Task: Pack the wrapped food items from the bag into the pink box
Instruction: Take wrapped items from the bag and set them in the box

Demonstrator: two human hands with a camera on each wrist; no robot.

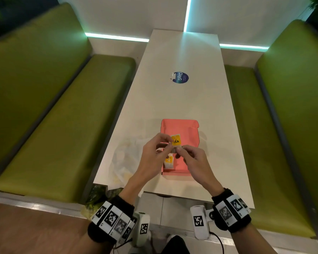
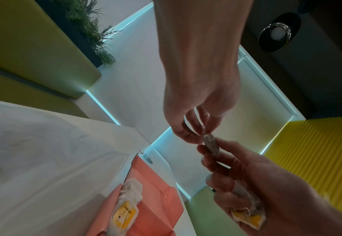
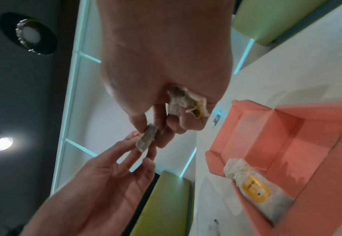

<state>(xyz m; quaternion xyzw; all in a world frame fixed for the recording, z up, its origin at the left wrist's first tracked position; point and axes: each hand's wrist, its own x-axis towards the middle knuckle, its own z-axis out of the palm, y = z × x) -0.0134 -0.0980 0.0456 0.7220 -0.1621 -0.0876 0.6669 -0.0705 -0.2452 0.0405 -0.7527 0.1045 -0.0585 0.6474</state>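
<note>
Booth: white surface running up the frame centre, green benches at either side, cyan light strips on the back wall. Round blue sticker at upper centre of the surface.

Pink box, open, at lower centre. One wrapped packet with a yellow label lies inside at its lower left corner.

Clear bag, crumpled, just left of the box.

Tea packet, yellow label reading "TEA", held above the box between both hands. Left hand: fingers pinch the packet's left edge. Right hand: fingers pinch its lower end; a second crumpled packet is tucked in that palm.
</note>
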